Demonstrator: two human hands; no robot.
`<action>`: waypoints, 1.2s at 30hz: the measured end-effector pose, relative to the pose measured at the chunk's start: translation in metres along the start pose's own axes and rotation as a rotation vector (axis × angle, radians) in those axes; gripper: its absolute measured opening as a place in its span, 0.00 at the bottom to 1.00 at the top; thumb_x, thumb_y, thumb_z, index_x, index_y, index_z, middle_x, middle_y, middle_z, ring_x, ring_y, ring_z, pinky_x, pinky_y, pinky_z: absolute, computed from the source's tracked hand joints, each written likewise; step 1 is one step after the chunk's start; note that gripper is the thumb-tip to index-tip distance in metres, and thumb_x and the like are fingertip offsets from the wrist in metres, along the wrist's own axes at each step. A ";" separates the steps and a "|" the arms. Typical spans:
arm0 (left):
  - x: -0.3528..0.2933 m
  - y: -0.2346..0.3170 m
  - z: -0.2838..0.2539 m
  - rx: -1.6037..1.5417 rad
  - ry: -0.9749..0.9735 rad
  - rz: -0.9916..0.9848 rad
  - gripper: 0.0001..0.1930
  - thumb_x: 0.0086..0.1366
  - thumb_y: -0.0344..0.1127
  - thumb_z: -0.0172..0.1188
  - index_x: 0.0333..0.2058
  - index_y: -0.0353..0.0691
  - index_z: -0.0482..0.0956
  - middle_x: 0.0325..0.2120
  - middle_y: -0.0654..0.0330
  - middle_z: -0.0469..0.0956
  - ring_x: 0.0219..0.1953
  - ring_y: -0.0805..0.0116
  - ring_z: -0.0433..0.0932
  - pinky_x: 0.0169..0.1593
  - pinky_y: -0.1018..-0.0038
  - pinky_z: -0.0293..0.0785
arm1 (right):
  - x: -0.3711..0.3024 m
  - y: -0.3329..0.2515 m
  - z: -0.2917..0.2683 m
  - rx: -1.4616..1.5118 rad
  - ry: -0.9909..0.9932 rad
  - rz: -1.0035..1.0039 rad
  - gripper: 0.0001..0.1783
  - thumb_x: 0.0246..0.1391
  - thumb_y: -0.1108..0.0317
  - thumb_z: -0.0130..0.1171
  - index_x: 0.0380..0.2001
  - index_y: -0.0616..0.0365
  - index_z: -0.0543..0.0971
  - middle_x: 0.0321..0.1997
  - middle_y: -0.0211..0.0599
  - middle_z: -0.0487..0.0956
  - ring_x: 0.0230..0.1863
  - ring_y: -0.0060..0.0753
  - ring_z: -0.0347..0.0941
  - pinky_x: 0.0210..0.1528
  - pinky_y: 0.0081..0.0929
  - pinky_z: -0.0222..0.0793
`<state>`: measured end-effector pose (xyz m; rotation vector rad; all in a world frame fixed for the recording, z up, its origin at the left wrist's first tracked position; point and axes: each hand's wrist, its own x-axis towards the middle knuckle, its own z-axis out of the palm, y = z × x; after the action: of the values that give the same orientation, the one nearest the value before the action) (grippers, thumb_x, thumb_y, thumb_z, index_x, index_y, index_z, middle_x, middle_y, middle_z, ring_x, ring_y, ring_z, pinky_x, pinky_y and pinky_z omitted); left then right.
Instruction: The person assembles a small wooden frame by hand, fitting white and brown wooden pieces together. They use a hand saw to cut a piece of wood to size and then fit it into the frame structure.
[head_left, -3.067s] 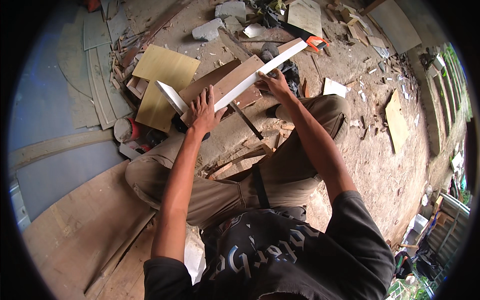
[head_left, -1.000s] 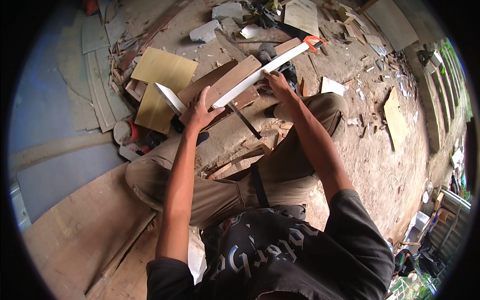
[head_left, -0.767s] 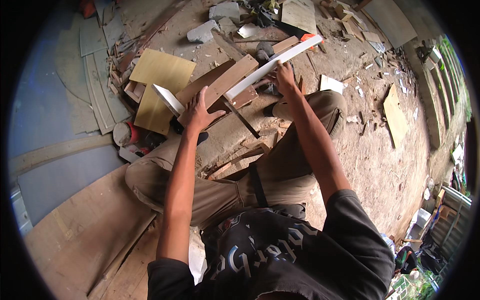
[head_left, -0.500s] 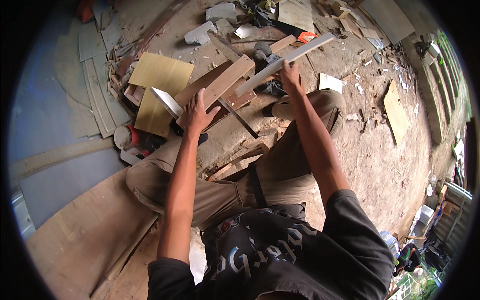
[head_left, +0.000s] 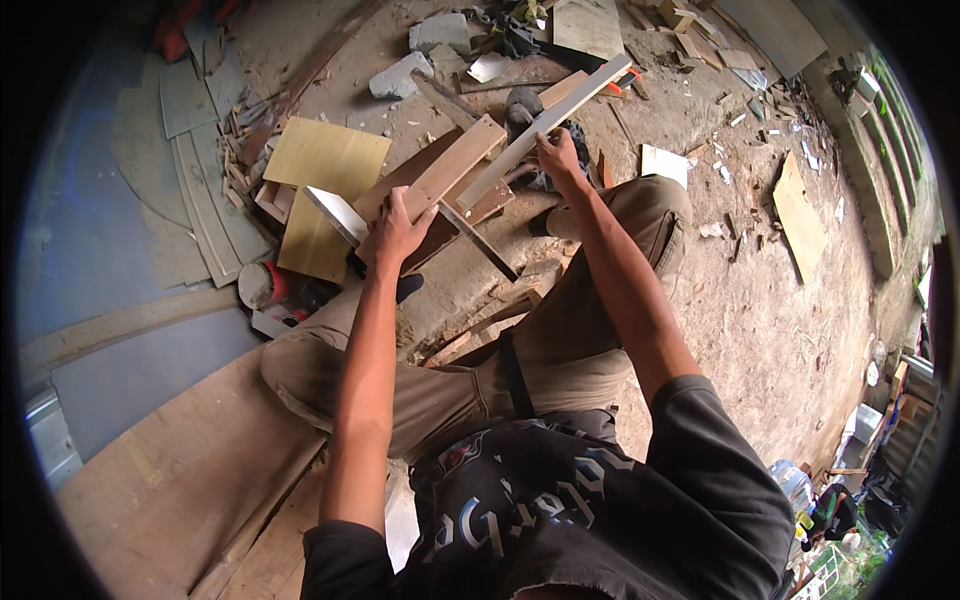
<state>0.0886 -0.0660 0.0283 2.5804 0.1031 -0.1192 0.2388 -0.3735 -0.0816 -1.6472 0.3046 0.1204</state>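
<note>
My left hand (head_left: pixel 397 232) is closed round the near end of a brown wooden board (head_left: pixel 455 168), fingers over its top and thumb on its right side. This board slants away to the far right above other brown wood pieces (head_left: pixel 487 203). In my right hand (head_left: pixel 561 158) is a long pale wooden strip (head_left: pixel 580 97), pinched near its middle. The strip's near end lies close beside the brown board's right edge; whether they touch I cannot tell. Below the board, a thin dark-edged strip (head_left: pixel 485 245) sticks out toward me. A white-faced piece (head_left: pixel 336 213) stands left of my left hand.
Yellowish plywood panels (head_left: pixel 330 155) lie to the left, near a red and white bucket (head_left: pixel 262 285). Grey stone blocks (head_left: pixel 400 76) and wood scraps are scattered at the far side. A plywood offcut (head_left: pixel 798 220) lies on the dirt floor at right. My bent legs frame the work.
My right hand has shifted a little left, bringing the pale strip closer to the brown board and turning it to a steeper slant. My left hand stays on the board.
</note>
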 end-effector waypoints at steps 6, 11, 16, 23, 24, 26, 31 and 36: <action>0.010 -0.006 0.005 0.103 0.064 -0.020 0.42 0.51 0.66 0.67 0.52 0.37 0.69 0.45 0.41 0.78 0.49 0.40 0.76 0.51 0.52 0.71 | -0.022 -0.048 -0.006 0.235 -0.082 0.105 0.22 0.67 0.58 0.52 0.56 0.58 0.64 0.46 0.36 0.75 0.46 0.35 0.76 0.49 0.41 0.76; 0.012 0.000 -0.008 0.015 0.021 -0.095 0.41 0.45 0.68 0.70 0.45 0.36 0.76 0.39 0.44 0.81 0.45 0.43 0.78 0.50 0.54 0.72 | -0.025 -0.056 0.009 0.596 -0.110 0.074 0.15 0.71 0.62 0.42 0.54 0.56 0.68 0.37 0.36 0.75 0.35 0.33 0.76 0.38 0.38 0.79; -0.005 -0.029 -0.032 -0.195 0.098 -0.088 0.37 0.45 0.64 0.72 0.42 0.36 0.78 0.38 0.45 0.82 0.43 0.45 0.80 0.45 0.55 0.74 | -0.041 -0.098 0.031 0.607 0.010 -0.152 0.14 0.70 0.59 0.41 0.48 0.55 0.71 0.31 0.34 0.74 0.29 0.29 0.74 0.29 0.30 0.76; -0.026 -0.059 -0.112 -0.504 0.276 0.024 0.30 0.57 0.60 0.65 0.37 0.32 0.78 0.27 0.55 0.77 0.30 0.66 0.73 0.37 0.67 0.70 | -0.121 -0.221 0.028 0.356 0.103 -0.301 0.17 0.62 0.52 0.60 0.39 0.55 0.71 0.23 0.21 0.67 0.20 0.13 0.62 0.18 0.17 0.59; -0.022 -0.055 -0.119 -0.550 0.319 0.078 0.31 0.58 0.61 0.64 0.37 0.32 0.78 0.27 0.55 0.77 0.29 0.67 0.72 0.36 0.67 0.70 | -0.116 -0.217 0.022 0.262 0.099 -0.365 0.16 0.62 0.54 0.61 0.37 0.56 0.73 0.21 0.20 0.68 0.18 0.12 0.62 0.18 0.16 0.57; -0.017 -0.069 -0.125 -0.686 0.422 0.145 0.32 0.67 0.62 0.51 0.38 0.30 0.77 0.30 0.57 0.78 0.32 0.66 0.73 0.39 0.67 0.70 | -0.120 -0.212 0.019 0.140 0.063 -0.362 0.15 0.62 0.54 0.61 0.32 0.53 0.72 0.20 0.18 0.67 0.17 0.11 0.62 0.16 0.15 0.56; 0.005 -0.086 -0.097 -1.326 0.484 0.173 0.36 0.73 0.62 0.35 0.48 0.30 0.75 0.38 0.58 0.79 0.40 0.66 0.77 0.49 0.69 0.71 | -0.175 -0.223 0.044 0.132 -0.237 -0.230 0.18 0.57 0.55 0.67 0.37 0.57 0.75 0.23 0.21 0.72 0.22 0.12 0.65 0.20 0.16 0.59; 0.021 -0.092 -0.020 -1.499 0.674 0.201 0.20 0.73 0.44 0.46 0.47 0.31 0.73 0.39 0.58 0.77 0.40 0.66 0.77 0.48 0.68 0.74 | -0.205 -0.222 0.056 -0.066 -0.451 -0.236 0.24 0.52 0.58 0.72 0.43 0.62 0.74 0.28 0.25 0.74 0.27 0.16 0.68 0.27 0.18 0.66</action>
<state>0.1020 0.0231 -0.0056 1.0292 0.1113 0.6562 0.1083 -0.2760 0.1791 -1.6571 -0.2381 0.3192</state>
